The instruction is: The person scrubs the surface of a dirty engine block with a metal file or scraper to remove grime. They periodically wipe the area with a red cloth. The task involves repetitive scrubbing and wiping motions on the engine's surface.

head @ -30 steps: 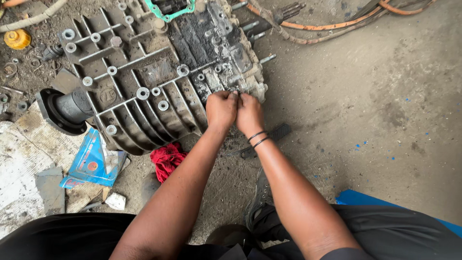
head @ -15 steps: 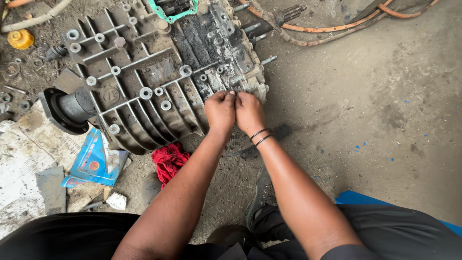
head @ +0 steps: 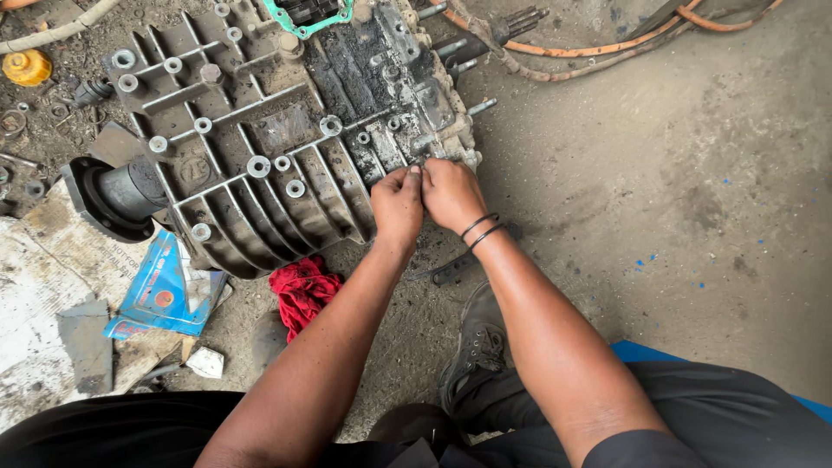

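Down nearest me, my dark trousers fill the bottom of the view, with my grey shoe [head: 475, 347] planted on the gritty concrete floor [head: 676, 173] between my forearms. A strip of blue sheet [head: 646, 351] shows at my right knee. To the left, a red rag [head: 301, 289] lies crumpled on the ground just under the near edge of the metal casing, and further left a torn blue packet [head: 160, 290] rests on dirty cardboard [head: 43, 286].

Beyond my shoe, a flat black tool [head: 455, 269] lies on the floor, partly under my right wrist, which wears two thin black bands [head: 482, 230].

My left hand [head: 397, 206] and right hand [head: 451, 192] are pressed side by side, knuckles touching, fingers curled and pinching at something small on the near right edge of the gearbox casing [head: 260, 147]; what sits between my fingertips is too small to tell. That ribbed grey casing lies flat on the ground, greasy and black on its right half, with a round black collar [head: 108, 195] sticking out at its left end.

Farther off, a green gasket [head: 305, 28] sits at the casing's far edge, orange hoses [head: 607, 43] snake across the far right, and a yellow cap [head: 26, 67] sits far left.
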